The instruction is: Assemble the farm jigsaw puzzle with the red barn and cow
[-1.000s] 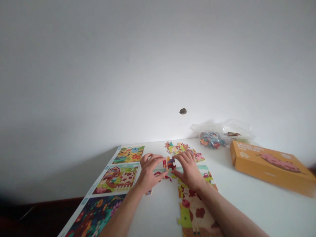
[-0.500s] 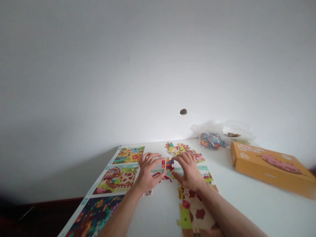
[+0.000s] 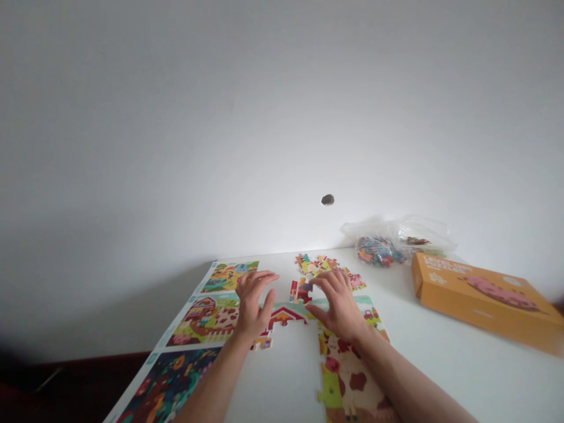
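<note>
My left hand point(image 3: 254, 302) is open, its thumb and fingers apart with nothing between them, left of two small puzzle pieces. My right hand point(image 3: 337, 302) has its index finger and thumb at the right edge of a purple and dark red puzzle piece point(image 3: 305, 291). Against that piece's left side sits a narrow red and white puzzle piece point(image 3: 294, 291); I cannot tell if they interlock. Just below is a red barn roof section point(image 3: 282, 316) of the partly assembled puzzle. A cow section point(image 3: 352, 376) lies under my right wrist and forearm.
Loose puzzle pieces point(image 3: 315, 264) lie behind my right hand. On the left is a picture sheet point(image 3: 207, 320) with printed scenes. Plastic bags of pieces point(image 3: 379, 249) and an orange puzzle box point(image 3: 484, 296) stand at the right, near the wall point(image 3: 282, 147).
My left hand has let go of the red and white piece and moved left, uncovering the barn roof. My right hand stays almost where it was.
</note>
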Available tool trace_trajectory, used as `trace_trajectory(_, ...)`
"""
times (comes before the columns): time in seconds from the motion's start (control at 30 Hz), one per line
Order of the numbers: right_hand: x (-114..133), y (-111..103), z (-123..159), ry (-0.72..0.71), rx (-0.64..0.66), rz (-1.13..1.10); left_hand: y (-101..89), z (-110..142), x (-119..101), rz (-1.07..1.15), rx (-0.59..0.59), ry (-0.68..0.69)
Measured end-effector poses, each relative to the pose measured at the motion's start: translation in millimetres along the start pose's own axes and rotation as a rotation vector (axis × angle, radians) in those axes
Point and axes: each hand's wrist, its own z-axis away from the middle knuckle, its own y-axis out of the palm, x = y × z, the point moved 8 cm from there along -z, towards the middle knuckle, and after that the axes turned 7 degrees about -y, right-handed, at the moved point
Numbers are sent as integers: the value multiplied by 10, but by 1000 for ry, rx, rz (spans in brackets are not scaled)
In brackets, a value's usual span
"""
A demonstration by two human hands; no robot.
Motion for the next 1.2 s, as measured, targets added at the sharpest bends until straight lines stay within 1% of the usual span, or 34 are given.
trace_trajectory(0.1, -10, 0, 3, 3, -6, 12, -23, 4, 30, -2, -34, -2)
trace_trajectory(0.27, -11, -12, 1, 7, -14, 24, -31, 7, 56, -7, -49, -4)
trace_trajectory(0.93, 7, -40, -4, 2, -29, 24, -15, 8, 66, -13, -33, -4)
trace_trajectory(1.2, -7, -22, 2, 3, -28, 33, -29, 2, 26, -9, -30, 3)
